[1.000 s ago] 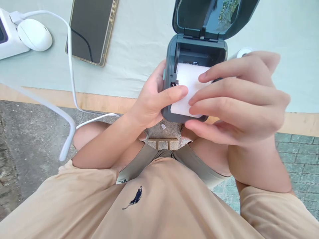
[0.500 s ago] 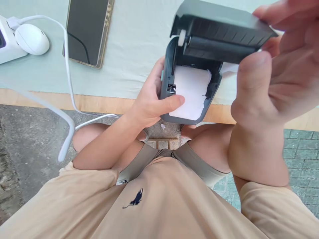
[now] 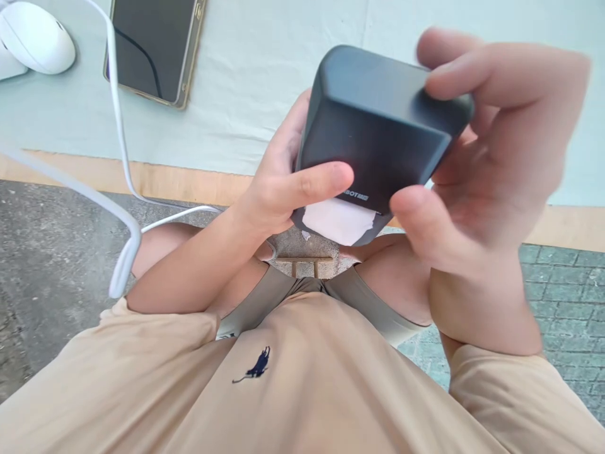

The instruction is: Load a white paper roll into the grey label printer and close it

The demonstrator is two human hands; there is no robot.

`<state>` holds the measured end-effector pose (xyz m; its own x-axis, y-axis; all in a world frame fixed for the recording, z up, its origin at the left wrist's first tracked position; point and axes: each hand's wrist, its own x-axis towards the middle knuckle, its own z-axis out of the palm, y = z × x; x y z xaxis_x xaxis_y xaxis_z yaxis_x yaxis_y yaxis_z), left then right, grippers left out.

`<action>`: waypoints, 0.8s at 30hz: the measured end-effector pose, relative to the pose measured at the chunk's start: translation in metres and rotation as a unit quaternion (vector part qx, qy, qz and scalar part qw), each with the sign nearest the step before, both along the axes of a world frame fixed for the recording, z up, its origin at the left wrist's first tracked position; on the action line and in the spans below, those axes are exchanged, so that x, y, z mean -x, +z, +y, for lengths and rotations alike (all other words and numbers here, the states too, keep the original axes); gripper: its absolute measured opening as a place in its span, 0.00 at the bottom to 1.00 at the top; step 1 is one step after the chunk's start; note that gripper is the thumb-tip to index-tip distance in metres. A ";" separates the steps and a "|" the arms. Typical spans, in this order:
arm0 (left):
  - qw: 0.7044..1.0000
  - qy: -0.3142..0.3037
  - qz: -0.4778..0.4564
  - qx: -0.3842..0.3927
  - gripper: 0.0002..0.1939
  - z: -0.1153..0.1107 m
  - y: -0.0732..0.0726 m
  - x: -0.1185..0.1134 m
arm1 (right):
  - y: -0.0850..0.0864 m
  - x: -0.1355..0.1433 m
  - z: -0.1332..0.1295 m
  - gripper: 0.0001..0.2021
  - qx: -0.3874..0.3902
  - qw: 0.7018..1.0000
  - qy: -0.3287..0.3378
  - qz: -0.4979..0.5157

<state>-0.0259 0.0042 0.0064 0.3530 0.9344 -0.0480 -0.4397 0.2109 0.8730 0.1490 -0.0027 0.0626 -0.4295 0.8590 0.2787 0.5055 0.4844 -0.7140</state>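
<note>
My left hand [image 3: 295,167] grips a dark portable printer [image 3: 368,139] by its left side, thumb lying across the lid. The lid is down over the body. From the slot at its lower edge a strip of white paper [image 3: 338,221] sticks out with a ragged end. On the printer's right side is my right hand [image 3: 486,145], slightly blurred. Its fingertips press on the upper right corner, and the thumb rests at the lower right edge. The roll inside is hidden under the lid.
A smartphone [image 3: 151,47] lies screen up on the pale cloth [image 3: 246,82] at the far left. Beside it sit a white rounded device [image 3: 38,38] and a white cable [image 3: 116,94], which hangs over the wooden table edge [image 3: 198,183].
The printer's lid has swung down from raised to closed, covering the paper roll. My right hand has moved left and down with it. The view has shifted slightly.
</note>
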 end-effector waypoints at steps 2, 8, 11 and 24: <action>1.000 -0.004 0.007 0.007 0.32 -0.001 -0.001 -0.001 | -0.005 0.003 0.001 0.19 -0.035 0.999 0.020 -0.005; 0.999 0.011 0.019 -0.031 0.23 -0.005 -0.004 0.001 | -0.019 0.004 0.005 0.16 -0.088 0.996 0.022 -0.017; 0.999 0.011 0.014 -0.040 0.23 -0.003 -0.008 0.000 | -0.021 0.005 0.005 0.16 -0.101 0.994 0.014 -0.048; 0.980 0.107 0.137 -0.096 0.41 0.011 -0.017 -0.006 | -0.022 0.004 0.001 0.21 -0.106 0.988 -0.024 -0.108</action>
